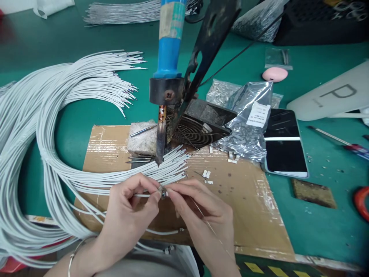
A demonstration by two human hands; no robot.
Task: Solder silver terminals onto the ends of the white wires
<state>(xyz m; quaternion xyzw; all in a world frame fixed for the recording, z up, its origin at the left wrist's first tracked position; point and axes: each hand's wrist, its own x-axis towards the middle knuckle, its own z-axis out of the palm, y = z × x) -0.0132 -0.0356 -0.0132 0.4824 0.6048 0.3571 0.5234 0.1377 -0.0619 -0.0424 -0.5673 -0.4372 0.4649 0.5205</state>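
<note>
My left hand (129, 209) pinches the end of a white cable (141, 195) between thumb and forefinger. A small metal connector (163, 191) sits at that cable end, where both hands' fingertips meet. My right hand (206, 215) is closed in a pinch on the connector, and a thin silvery wire (211, 229) runs across its palm side. Just above my fingers, a blue soldering iron (169, 55) hangs in a black stand (198, 54) with its dark tip (160, 152) pointing down. The fingertips partly cover the connector.
A bundle of white cables (46, 146) curves from the left onto the cardboard (239, 211). Loose metal terminals (206, 174) lie right of the cable ends. Behind are a round fan grille (191, 130), a plastic bag of parts (248, 123), a phone (285, 154) and a screwdriver (331, 136).
</note>
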